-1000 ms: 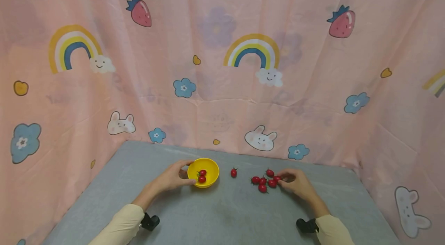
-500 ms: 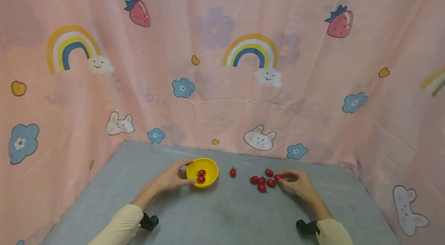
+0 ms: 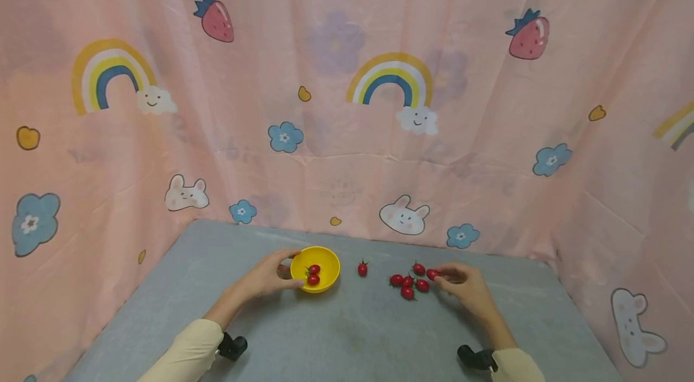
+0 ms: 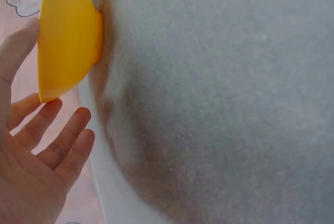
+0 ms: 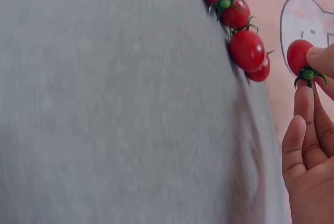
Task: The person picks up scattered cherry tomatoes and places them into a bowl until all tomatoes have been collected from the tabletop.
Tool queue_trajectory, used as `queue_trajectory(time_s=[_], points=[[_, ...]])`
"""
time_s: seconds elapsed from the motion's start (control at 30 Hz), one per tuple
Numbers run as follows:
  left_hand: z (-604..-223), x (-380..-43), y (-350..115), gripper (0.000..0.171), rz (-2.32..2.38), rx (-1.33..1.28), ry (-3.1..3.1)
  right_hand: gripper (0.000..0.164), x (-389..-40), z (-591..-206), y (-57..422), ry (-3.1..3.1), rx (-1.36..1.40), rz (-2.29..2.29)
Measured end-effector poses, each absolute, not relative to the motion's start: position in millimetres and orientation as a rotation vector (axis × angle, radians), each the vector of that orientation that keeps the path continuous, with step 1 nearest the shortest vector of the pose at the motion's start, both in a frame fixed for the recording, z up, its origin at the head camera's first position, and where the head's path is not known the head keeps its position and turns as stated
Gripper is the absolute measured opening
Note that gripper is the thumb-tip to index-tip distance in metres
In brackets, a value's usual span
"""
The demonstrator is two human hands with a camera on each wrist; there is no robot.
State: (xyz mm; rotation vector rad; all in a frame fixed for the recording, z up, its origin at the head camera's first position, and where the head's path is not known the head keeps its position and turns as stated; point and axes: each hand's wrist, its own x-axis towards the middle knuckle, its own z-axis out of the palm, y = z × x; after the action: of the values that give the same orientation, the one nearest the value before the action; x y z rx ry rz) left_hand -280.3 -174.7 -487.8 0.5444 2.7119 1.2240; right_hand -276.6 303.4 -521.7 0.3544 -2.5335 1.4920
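A yellow bowl [image 3: 328, 276] stands on the grey table with two cherry tomatoes [image 3: 313, 279] inside. My left hand [image 3: 265, 275] holds the bowl by its left side, thumb on the near rim and fingers at the far rim; the left wrist view shows the bowl [image 4: 70, 41] side-on. At the right, my right hand [image 3: 465, 287] pinches one cherry tomato [image 3: 432, 274] between thumb and fingers. In the right wrist view this tomato [image 5: 299, 57] has its green stem toward the palm and sits apart from the others. Several cherry tomatoes [image 3: 407, 293] lie clustered left of that hand.
A lone cherry tomato [image 3: 362, 269] lies between the bowl and the cluster. The grey table [image 3: 347, 334] ends at a pink patterned curtain [image 3: 325, 177] behind and at both sides. Black wrist mounts [image 3: 233, 347] sit below each hand.
The pinched tomato has come slightly up and away from the cluster, leaving a gap. My left hand and the bowl have stayed in place, apart from a small shift of the view.
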Motion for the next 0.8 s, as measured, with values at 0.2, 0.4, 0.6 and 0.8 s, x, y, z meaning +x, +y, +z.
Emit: queue_trajectory(time_s=[0.2,0.4,0.6,0.8], points=[[-489.0,-281.4,-174.4,0.075,1.242,0.528,2.703,0.023,-274.1,-519.2,296.1,-2.491,0.355,1.491],[-487.5,-280.9,-173.1,0.075,1.248,0.524,2.699,0.028,-275.4,-516.5,288.2,-2.487,0.315,1.529],[-488.0,-281.2,-173.5,0.075,1.240,0.535,2.701,0.029,-279.4,-514.4,277.8,-2.452,0.310,1.687],[-487.9,-279.5,-173.6,0.074,1.263,0.534,2.689,0.027,-278.8,-514.5,265.5,-2.421,0.338,1.732]])
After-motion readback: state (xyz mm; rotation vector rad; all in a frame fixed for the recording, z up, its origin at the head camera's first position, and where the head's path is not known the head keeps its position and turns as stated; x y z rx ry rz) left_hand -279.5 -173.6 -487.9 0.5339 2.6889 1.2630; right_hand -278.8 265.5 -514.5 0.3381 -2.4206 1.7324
